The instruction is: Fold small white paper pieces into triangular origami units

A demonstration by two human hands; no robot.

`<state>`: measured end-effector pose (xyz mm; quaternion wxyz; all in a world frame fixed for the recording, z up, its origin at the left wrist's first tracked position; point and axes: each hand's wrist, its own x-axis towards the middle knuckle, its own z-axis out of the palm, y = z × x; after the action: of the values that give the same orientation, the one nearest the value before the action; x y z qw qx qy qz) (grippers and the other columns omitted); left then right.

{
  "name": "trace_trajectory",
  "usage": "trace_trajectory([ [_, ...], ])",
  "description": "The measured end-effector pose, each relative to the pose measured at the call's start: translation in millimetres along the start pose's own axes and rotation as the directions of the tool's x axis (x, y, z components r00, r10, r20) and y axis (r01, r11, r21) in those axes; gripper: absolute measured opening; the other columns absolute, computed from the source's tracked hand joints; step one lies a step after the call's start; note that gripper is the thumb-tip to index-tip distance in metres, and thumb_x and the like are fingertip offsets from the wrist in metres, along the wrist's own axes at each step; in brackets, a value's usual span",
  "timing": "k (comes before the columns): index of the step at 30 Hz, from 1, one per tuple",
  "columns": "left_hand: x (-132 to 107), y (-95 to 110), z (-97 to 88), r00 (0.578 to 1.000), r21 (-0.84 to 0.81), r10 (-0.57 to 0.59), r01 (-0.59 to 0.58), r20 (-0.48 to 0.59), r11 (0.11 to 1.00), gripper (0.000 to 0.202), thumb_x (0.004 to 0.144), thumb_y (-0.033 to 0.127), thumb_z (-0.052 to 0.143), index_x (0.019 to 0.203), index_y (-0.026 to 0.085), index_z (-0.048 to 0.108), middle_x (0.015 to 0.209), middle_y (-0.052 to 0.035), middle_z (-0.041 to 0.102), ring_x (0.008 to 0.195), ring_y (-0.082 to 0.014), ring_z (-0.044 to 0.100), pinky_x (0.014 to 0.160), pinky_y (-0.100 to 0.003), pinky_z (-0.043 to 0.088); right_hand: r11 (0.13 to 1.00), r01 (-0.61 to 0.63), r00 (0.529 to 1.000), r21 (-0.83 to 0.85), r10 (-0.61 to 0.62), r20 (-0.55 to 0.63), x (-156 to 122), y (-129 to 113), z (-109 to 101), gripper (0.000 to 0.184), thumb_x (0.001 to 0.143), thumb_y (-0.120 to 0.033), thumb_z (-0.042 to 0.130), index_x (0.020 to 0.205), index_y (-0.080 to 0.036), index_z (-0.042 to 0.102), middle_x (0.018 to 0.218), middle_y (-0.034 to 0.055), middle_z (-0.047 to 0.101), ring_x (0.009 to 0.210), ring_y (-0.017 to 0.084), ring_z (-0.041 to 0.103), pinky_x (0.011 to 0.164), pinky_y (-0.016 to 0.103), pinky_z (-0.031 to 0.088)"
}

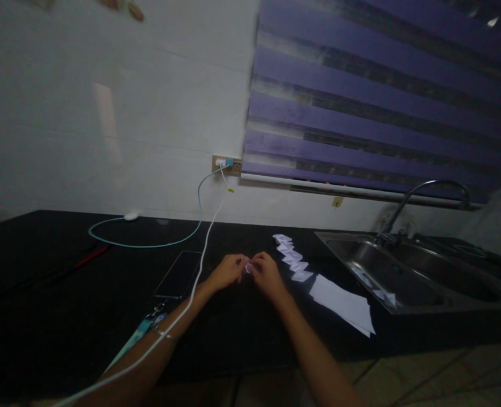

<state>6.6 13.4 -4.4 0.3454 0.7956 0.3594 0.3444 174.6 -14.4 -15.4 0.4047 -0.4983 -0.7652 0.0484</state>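
Observation:
Between my two hands, just above the dark countertop, is a small piece of folded white paper point(247, 268), mostly covered by fingers. My left hand point(229, 270) pinches it from the left side. From the right, my right hand point(266, 271) grips it with thumb and fingers close together. To the right of my right hand runs a row of folded white paper pieces point(292, 255), lying one against another. A stack of flat white paper sheets point(344, 302) lies nearer to me, beside the end of that row.
A phone point(180, 274) with a teal lanyard point(134, 342) lies left of my left hand. A white cable point(203, 251) crosses over my left forearm from the wall outlet point(233, 165). The steel sink point(324, 240) with its faucet point(397, 212) is at right. A red pen-like object point(90, 257) lies far left.

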Motion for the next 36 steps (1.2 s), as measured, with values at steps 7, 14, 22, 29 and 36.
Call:
trace_trajectory([
  [7,3,-4,3.2,0.997,-0.128,-0.056,0.049,-0.055,0.991,0.051,0.092,0.057,0.031,0.085,0.015,0.06,0.07,-0.0013,0.062,0.042,-0.0094,0.048,0.046,-0.023,0.037,0.99,0.057,0.997,-0.131,-0.051,0.05,4,3,-13,0.014,0.085,-0.012,0.053,0.09,-0.017,0.065,0.096,0.008,0.057,0.092,0.02,0.051,0.081,0.033,0.044],
  [14,4,-13,0.3,0.993,0.086,-0.114,0.115,-0.016,0.99,0.056,0.092,0.058,0.028,0.084,0.016,0.064,0.056,-0.0001,0.056,0.051,-0.0148,0.054,0.052,-0.025,0.036,0.905,-0.003,0.991,-0.426,0.06,0.122,72,42,-44,0.015,0.083,-0.016,0.058,0.091,-0.015,0.071,0.097,0.0104,0.062,0.096,0.021,0.055,0.083,0.029,0.042],
  [22,-1,0,-4.7,0.995,0.282,-0.026,-0.001,0.093,0.96,0.045,0.093,0.046,0.036,0.071,0.018,0.063,0.066,-0.0048,0.062,0.056,-0.0157,0.054,0.053,-0.026,0.032,0.739,0.147,0.883,-0.658,0.201,0.424,136,74,-40,0.019,0.086,-0.021,0.055,0.096,-0.015,0.071,0.103,0.0149,0.067,0.098,0.022,0.061,0.079,0.025,0.043],
  [29,-1,-4,-5.0,0.994,0.28,-0.013,-0.018,0.109,0.96,0.043,0.094,0.043,0.036,0.073,0.018,0.063,0.069,-0.0052,0.063,0.056,-0.015,0.053,0.052,-0.026,0.032,0.695,0.189,0.835,-0.694,0.258,0.485,148,89,-31,0.022,0.087,-0.02,0.052,0.095,-0.012,0.071,0.1,0.0183,0.068,0.092,0.025,0.065,0.075,0.029,0.046],
  [36,0,-4,-6.2,0.993,0.263,-0.024,-0.006,0.112,0.965,0.042,0.093,0.045,0.038,0.073,0.018,0.063,0.07,-0.0052,0.063,0.057,-0.0156,0.054,0.053,-0.026,0.033,0.691,0.263,0.769,-0.673,0.271,0.579,172,76,-57,0.029,0.071,-0.02,0.071,0.099,-0.014,0.07,0.102,0.015,0.069,0.093,0.024,0.064,0.076,0.027,0.045],
])
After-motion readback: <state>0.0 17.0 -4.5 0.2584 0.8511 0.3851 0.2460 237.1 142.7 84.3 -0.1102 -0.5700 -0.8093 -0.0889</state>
